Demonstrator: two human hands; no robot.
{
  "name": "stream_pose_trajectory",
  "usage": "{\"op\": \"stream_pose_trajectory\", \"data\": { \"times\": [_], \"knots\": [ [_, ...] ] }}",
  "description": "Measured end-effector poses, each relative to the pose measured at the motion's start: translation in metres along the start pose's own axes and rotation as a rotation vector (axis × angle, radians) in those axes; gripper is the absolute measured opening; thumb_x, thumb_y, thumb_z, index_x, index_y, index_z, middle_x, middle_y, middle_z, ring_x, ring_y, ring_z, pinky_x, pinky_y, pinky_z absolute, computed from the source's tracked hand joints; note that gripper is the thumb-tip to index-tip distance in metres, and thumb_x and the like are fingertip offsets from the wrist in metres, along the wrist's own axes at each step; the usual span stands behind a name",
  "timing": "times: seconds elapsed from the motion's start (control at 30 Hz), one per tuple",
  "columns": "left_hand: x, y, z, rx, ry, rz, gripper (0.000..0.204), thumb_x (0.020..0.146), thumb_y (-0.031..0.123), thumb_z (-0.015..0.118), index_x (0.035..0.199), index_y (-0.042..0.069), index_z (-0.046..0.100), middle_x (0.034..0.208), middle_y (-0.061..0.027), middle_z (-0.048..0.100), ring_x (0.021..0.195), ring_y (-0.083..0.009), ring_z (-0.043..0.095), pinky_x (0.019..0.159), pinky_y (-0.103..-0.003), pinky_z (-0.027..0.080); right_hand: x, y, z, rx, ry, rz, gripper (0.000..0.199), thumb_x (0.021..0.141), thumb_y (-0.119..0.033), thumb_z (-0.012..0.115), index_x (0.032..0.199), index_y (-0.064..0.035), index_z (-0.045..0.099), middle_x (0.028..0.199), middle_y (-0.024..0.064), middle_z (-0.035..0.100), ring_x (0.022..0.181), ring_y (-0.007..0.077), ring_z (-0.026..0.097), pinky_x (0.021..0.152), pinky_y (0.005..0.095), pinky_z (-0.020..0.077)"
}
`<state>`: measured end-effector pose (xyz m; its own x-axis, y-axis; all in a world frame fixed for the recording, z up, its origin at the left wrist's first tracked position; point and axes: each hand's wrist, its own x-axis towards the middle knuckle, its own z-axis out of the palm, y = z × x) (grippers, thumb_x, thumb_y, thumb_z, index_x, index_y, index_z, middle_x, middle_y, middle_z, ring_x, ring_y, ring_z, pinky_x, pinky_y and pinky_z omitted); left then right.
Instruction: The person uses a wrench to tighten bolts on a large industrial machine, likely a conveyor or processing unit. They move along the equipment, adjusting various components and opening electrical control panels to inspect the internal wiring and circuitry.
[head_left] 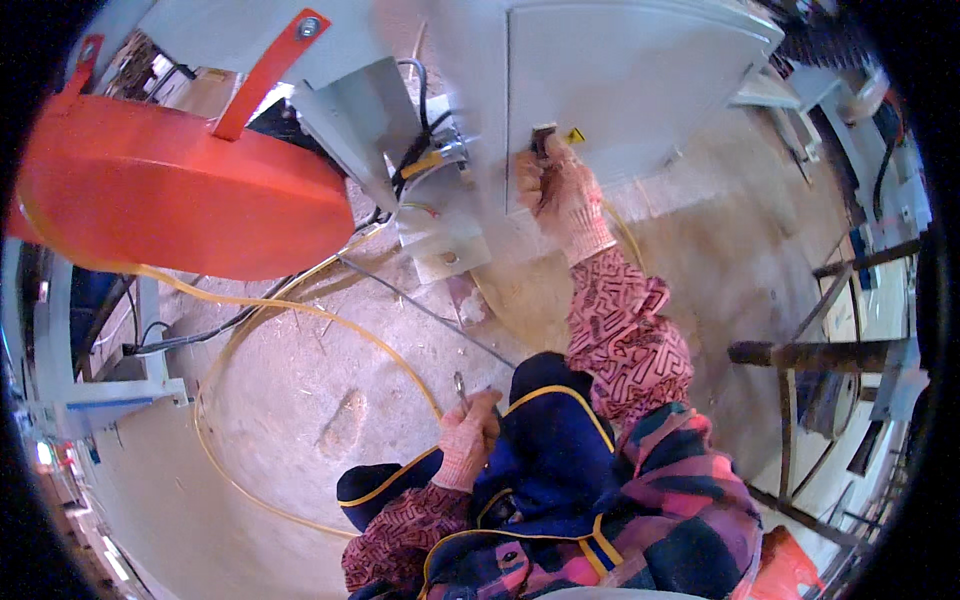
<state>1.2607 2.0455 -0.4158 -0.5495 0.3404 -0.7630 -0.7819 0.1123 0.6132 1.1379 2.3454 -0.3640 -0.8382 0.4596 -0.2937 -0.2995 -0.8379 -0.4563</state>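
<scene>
At the left of the frame, a large red guard (190,200) fills the upper corner, with a yellow hose (330,315) curving below it across the floor (300,400). Toward the upper centre, a yellow-handled valve (425,163) sits beside dark cables.

In the lower centre, the left hand (472,425) is drawn in near the knee, its fingers closed on a slim metal tool (459,383) whose tip points up; its exact kind is too small to tell.

At the upper centre, the right hand (568,195) reaches up to a grey cabinet panel (630,80), fingers curled narrowly around a small dark handle (543,133) near the panel's left edge. A yellow triangular label (576,135) is just beside the fingers.

As for progress, the reach to the handle looks complete and a grip seems made. The panel appears to lie flat in place, so its opening or fastening cannot be judged. The tool is held apart from the cabinet, seemingly not in use.

At the right, a dark metal frame (820,353) stands well apart from both hands.
</scene>
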Motion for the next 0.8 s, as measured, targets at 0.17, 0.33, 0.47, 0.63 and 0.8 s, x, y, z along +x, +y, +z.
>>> {"op": "stream_pose_trajectory", "data": {
  "times": [0.17,0.33,0.47,0.63,0.8],
  "knots": [
    [-0.014,-0.011,-0.012,0.078,0.051,0.037,0.024,0.084,0.032,0.068,0.081,0.009,0.064,0.054,0.005,0.045,0.042,-0.0054,0.037,0.04,-0.022,0.025,0.006,0.018,0.003,-0.236,0.063,-0.283,0.038,0.093,-0.04,0.058,0.07,-0.0145,0.044,0.059,-0.0052,0.039,0.046,0.0069,0.033,0.04,0.0227,0.0242],
    [-0.012,-0.021,-0.029,0.019,0.118,-0.035,0.023,0.085,0.031,0.067,0.08,0.009,0.065,0.053,0.005,0.046,0.042,-0.0063,0.038,0.039,-0.023,0.026,0.0,0.017,0.0,-0.416,0.15,-0.325,0.033,0.092,-0.038,0.058,0.074,-0.0117,0.051,0.06,-0.0029,0.045,0.045,0.0082,0.037,0.04,0.0239,0.0281],
    [-0.012,-0.022,-0.022,0.019,0.087,0.001,0.019,0.088,0.026,0.064,0.087,0.007,0.067,0.054,0.0045,0.046,0.044,-0.0074,0.04,0.041,-0.024,0.028,0.012,0.023,-0.013,-0.375,0.232,-0.452,0.032,0.09,-0.037,0.062,0.074,-0.0098,0.054,0.061,-0.0008,0.049,0.045,0.009,0.038,0.038,0.0256,0.0289],
    [-0.016,-0.01,-0.023,0.067,0.073,0.038,0.024,0.086,0.028,0.067,0.083,0.004,0.066,0.053,0.0021,0.047,0.046,-0.0094,0.045,0.044,-0.026,0.033,0.004,0.032,0.007,-0.306,0.311,-0.45,0.03,0.089,-0.036,0.062,0.074,-0.0111,0.054,0.062,-0.0012,0.05,0.044,0.0085,0.038,0.036,0.0258,0.0285],
    [-0.019,-0.01,-0.035,0.233,0.115,0.252,0.026,0.086,0.031,0.066,0.082,0.006,0.067,0.054,0.0027,0.05,0.046,-0.0082,0.043,0.044,-0.025,0.032,0.019,0.026,-0.007,-0.379,0.316,-0.549,0.032,0.089,-0.037,0.062,0.07,-0.0119,0.054,0.057,-0.001,0.049,0.045,0.0087,0.041,0.036,0.0276,0.0301]
  ]
}}
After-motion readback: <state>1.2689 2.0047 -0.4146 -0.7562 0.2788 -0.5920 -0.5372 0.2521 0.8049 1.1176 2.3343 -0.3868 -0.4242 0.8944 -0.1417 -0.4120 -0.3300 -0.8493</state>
